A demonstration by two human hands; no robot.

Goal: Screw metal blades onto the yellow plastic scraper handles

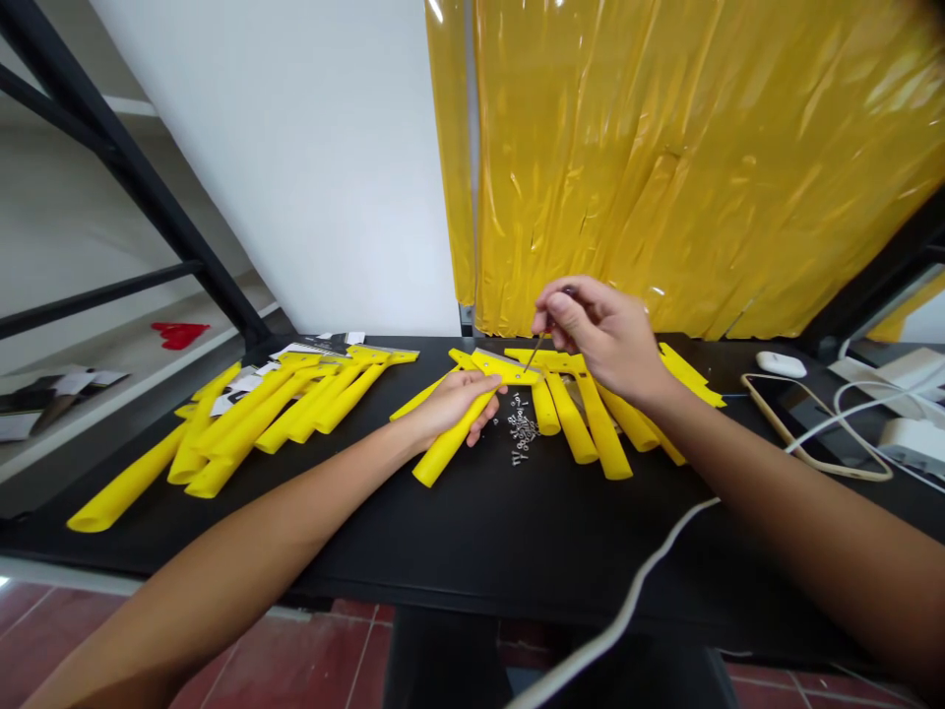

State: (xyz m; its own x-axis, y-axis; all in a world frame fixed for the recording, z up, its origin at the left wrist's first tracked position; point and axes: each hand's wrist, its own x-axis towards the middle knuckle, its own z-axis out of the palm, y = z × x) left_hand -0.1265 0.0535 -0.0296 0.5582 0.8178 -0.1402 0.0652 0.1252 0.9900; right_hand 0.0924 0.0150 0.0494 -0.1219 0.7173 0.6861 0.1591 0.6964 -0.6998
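Note:
My left hand [459, 402] is closed around a yellow scraper [452, 440], near where its handle meets the wide head. A metal blade edge shows along the head's far side. Above it, my right hand [598, 330] pinches a thin screwdriver [537, 347], its tip pointing down at the right end of the scraper head. The fingers hide most of the screwdriver's handle. Just right of the held scraper, a small pile of loose screws [521, 431] lies on the black table [472, 551].
Several yellow scrapers [243, 433] lie in a row at the left, and more scrapers [572, 418] at the right. Black-and-white papers sit behind the left row. A phone [812, 423], a white earbud case [781, 364] and white cables [627, 601] occupy the right side.

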